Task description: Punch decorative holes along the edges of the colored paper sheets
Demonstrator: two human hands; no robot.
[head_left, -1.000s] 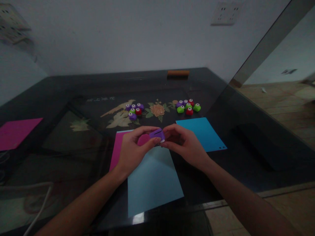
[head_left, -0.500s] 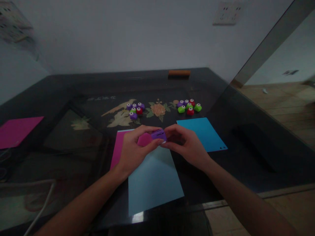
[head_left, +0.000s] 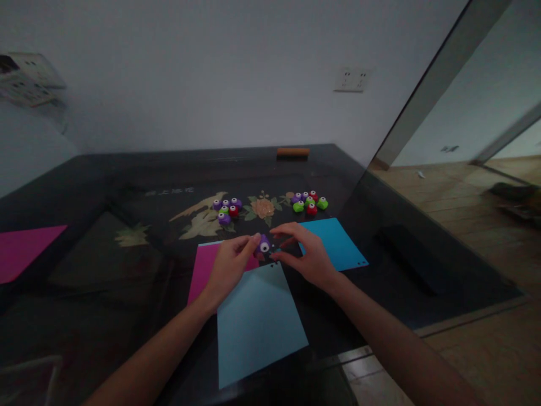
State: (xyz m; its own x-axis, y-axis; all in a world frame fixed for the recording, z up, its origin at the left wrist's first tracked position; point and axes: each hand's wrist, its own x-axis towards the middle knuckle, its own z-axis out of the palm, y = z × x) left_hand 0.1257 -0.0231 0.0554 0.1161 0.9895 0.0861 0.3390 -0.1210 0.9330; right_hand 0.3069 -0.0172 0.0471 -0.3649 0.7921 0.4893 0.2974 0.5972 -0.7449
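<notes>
Compared w/ a second ago, the camera view has tipped up: more wall and a wall socket (head_left: 351, 79) show, and the hands sit smaller and farther off. The small purple punch (head_left: 263, 245), earlier lifted and pinched between both hands, now sits low at the table (head_left: 105, 186) surface, white button facing the camera. The pink piece seen in the left palm before is no longer visible as a separate thing.

Left hand (head_left: 228, 269): fingers loosely curled, not clenched; thumb and forefinger tips touch the punch's left side. Right hand (head_left: 305, 252): fingers spread and arched over the spot just right of the punch, thumb tip near its lower right edge (whether it truly touches is too dim to tell). Neither hand closes fully round the punch.

The punch rests at the far edge of a pale blue sheet (head_left: 257, 324), which overlaps a pink sheet (head_left: 202, 268) on its left. A brighter blue sheet (head_left: 336, 243) lies just right of the right hand. Beyond, two clusters of small punches: left group (head_left: 227, 209), right group (head_left: 309, 202), purple, green, red. Another pink sheet (head_left: 21, 251) lies at far left.
</notes>
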